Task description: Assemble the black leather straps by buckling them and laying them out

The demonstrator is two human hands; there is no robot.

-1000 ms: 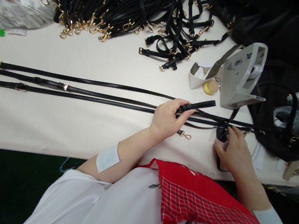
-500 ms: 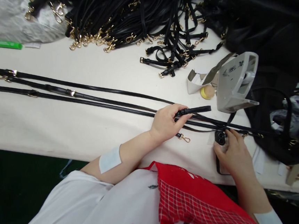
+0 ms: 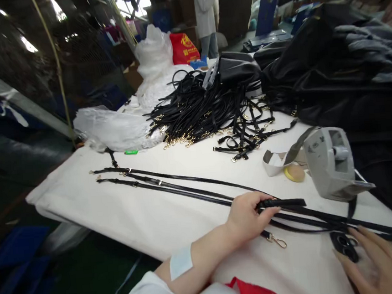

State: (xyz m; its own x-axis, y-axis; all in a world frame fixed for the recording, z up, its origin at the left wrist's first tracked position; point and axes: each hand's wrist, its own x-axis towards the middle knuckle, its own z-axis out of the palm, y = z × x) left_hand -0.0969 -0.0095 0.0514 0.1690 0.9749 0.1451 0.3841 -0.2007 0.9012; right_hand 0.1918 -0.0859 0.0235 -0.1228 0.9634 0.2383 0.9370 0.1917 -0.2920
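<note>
Between thumb and fingers, my left hand [image 3: 250, 217] pinches the folded end of a black strap [image 3: 286, 202], which points right. Just below that hand a gold snap hook [image 3: 277, 241] hangs from a strap end on the table. Long black straps [image 3: 186, 189] with gold buckles stretch across the cloth to the far left and pass under my left hand. At the lower right, my right hand [image 3: 387, 260] is closed around a phone [image 3: 344, 246] with its camera lenses facing up. The hand covers part of the phone, and the frame edge cuts off the wrist.
A heap of black straps [image 3: 199, 105] with gold hooks lies at the back, short buckled straps [image 3: 246, 138] before it. A tape dispenser [image 3: 331, 162] stands right, beside a yellow roll [image 3: 294, 173]. Plastic bags [image 3: 115, 129] lie back left. A person [image 3: 206, 18] stands beyond the white-covered table [image 3: 95, 210].
My view has tipped up, bringing in the room and the far end of the table. Both hands keep their places, the left on the strap and the right on the phone.
</note>
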